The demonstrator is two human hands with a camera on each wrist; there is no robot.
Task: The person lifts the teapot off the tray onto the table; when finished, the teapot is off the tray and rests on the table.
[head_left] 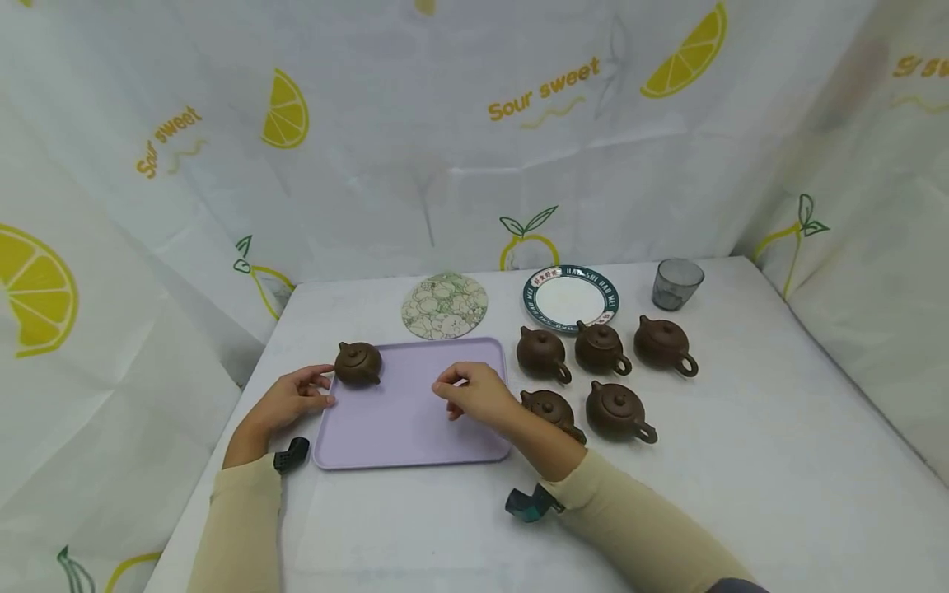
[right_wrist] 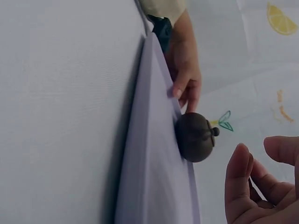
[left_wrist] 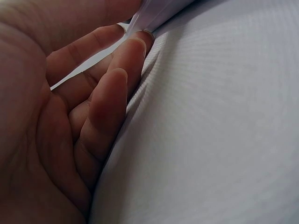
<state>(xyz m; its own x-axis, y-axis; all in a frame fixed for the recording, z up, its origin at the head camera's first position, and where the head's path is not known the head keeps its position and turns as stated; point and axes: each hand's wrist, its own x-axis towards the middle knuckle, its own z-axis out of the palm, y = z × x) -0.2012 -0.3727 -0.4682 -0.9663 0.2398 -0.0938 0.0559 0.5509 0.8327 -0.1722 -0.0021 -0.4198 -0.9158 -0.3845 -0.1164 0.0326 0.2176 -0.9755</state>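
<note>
A small brown teapot (head_left: 357,365) sits in the upper left corner of the lilac tray (head_left: 408,428). At the tray's left edge my left hand (head_left: 289,399) grips the rim, its thumb over the edge and its fingertips low against the side in the left wrist view. Above the tray's right half hovers my right hand (head_left: 478,394), fingers loosely bent and holding nothing. In the right wrist view a gap shows between its thumb and fingers. Several similar brown teapots (head_left: 619,410) stand on the table right of the tray; my right forearm partly covers the nearest one (head_left: 549,405).
Behind the tray lies a round patterned mat (head_left: 445,306). To its right is a white plate with a dark green rim (head_left: 571,298), and a grey glass (head_left: 676,285) stands at the back right. Lemon-printed white cloth (head_left: 400,165) hangs behind the white table (head_left: 778,428).
</note>
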